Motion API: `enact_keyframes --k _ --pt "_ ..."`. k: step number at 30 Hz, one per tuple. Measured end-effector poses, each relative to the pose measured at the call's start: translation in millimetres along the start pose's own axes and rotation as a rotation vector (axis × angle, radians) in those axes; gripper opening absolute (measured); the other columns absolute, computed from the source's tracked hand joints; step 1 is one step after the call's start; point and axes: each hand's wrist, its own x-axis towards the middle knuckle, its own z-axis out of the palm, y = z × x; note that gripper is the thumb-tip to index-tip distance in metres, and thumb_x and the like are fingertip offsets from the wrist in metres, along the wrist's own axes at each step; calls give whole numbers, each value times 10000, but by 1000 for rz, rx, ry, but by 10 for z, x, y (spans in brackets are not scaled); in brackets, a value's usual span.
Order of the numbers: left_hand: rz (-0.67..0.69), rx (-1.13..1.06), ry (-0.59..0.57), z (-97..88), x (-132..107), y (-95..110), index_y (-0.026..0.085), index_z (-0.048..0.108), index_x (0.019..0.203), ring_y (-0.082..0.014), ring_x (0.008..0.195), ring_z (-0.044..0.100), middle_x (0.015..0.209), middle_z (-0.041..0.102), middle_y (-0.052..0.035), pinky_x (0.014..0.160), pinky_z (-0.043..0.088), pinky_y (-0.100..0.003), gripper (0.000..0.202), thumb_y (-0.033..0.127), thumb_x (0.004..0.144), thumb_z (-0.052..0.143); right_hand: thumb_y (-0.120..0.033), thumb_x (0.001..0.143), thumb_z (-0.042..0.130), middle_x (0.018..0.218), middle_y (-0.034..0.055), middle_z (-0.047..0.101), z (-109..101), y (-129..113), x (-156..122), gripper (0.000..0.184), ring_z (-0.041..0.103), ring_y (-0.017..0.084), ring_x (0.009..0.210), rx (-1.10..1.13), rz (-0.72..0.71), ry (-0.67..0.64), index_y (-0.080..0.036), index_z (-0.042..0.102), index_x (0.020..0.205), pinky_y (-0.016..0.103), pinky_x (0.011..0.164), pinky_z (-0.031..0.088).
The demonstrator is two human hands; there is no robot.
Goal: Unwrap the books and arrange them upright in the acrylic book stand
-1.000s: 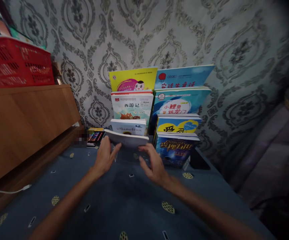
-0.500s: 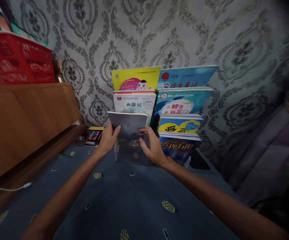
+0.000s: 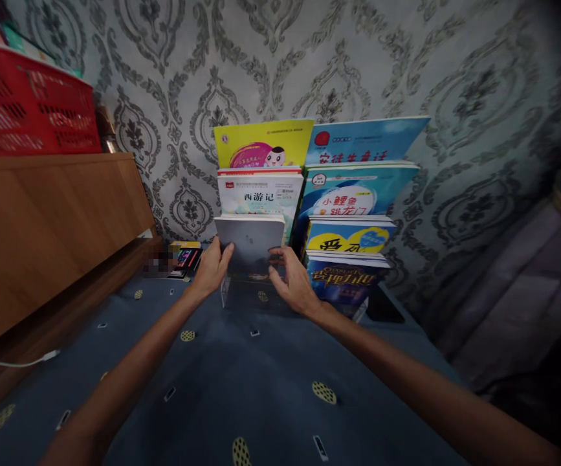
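Observation:
A grey-covered book [image 3: 250, 241] stands almost upright at the front of the left column of books, in a clear stand [image 3: 241, 296]. My left hand [image 3: 212, 266] grips its left edge, thumb across the front cover. At the right edge, my right hand [image 3: 294, 281] has bent fingers and thumb against the book. Right behind it are a white book with Chinese lettering [image 3: 261, 194] and a taller yellow book [image 3: 265, 139]. Beside my right hand, a dark blue book [image 3: 343, 281] fronts the right column, with a blue-and-yellow book [image 3: 351, 238] behind.
Farther back on the right stand a teal book [image 3: 352, 191] and a blue book [image 3: 367, 139], near the patterned wall [image 3: 173, 129]. A red basket [image 3: 32, 100] sits on a wooden cabinet [image 3: 57, 233] at left. A white cable [image 3: 18, 364] and a dark flat object [image 3: 384, 307] are also present.
The grey book has settled lower into the stand and straightened, its left corner shifting slightly right. Both hands remain at its sides. The view has tilted slightly.

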Motion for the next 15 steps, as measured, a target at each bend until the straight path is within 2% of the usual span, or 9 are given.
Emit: enact_keyframes --k 5,10,12,15 --pt "43 69 1 8 0 -35 226 434 892 -221 834 593 853 585 -50 763 456 -325 131 315 987 449 -218 934 449 1253 170 533 54 -27 -90 345 612 277 1130 -76 5 -22 -193 456 1278 480 933 553" --pt "20 135 5 26 -10 -49 222 434 910 -236 832 621 871 602 -64 733 470 -328 102 266 964 509 -212 933 447 1396 184 461 144 -14 -204 469 421 315 1384 -160 13 -25 -190 401 1400 572 1124 410" --pt "0 152 13 33 -9 -56 214 447 939 -240 823 631 887 614 -71 722 478 -333 104 264 953 537 -218 933 450 1434 187 441 172 1 -231 496 381 324 1416 -184 14 -14 -189 389 1424 596 1163 352" --pt "-19 139 30 44 -4 -64 199 454 1022 -246 824 653 912 633 -77 717 492 -335 147 259 942 562 -230 937 448 1451 190 442 200 19 -252 506 372 327 1426 -197 19 2 -187 391 1438 599 1173 336"
